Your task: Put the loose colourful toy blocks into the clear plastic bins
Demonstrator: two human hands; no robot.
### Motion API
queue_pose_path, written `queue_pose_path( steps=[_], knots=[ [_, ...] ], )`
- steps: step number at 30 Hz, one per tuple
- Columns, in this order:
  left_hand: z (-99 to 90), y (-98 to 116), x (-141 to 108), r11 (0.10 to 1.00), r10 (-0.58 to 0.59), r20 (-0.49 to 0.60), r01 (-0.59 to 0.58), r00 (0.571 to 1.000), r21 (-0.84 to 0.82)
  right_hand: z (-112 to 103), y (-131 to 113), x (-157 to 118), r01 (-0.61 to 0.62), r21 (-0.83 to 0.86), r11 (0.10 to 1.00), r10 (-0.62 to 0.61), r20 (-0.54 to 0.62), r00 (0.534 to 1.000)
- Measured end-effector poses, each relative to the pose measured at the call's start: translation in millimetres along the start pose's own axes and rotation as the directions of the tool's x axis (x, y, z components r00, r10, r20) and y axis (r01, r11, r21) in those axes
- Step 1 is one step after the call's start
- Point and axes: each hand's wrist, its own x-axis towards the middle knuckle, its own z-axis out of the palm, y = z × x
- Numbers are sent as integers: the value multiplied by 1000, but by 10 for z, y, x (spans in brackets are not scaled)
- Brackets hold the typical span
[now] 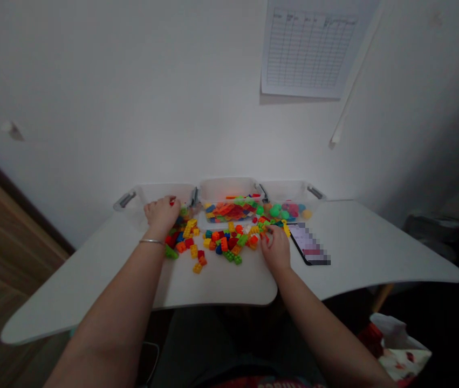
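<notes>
Left grip (163, 216), right grip (276, 248), bricks (224, 244) between

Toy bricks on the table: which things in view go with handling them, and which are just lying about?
Likely part of it:
loose bricks by the right hand
left tub by the left hand
middle tub and right tub

Seemingly lying about:
phone
wall sheet
bag

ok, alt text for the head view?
A person's left hand is at the leftmost of three clear bins, the right hand at the edge of loose, colorful toy bricks on a white table. A phone lies beside the right hand.
</notes>
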Motion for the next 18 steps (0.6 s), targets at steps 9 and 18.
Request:
queue_pose_path(
  steps=[9, 18],
  knots=[
    [98, 200, -785, 952, 252, -48, -257, 966, -166, 185, 225, -47, -102, -98, 990, 111, 89, 990],
    [219, 407, -1757, 892, 452, 99, -449, 887, -51, 191, 260, -46, -72, -39, 997, 77, 146, 986]
  ],
)
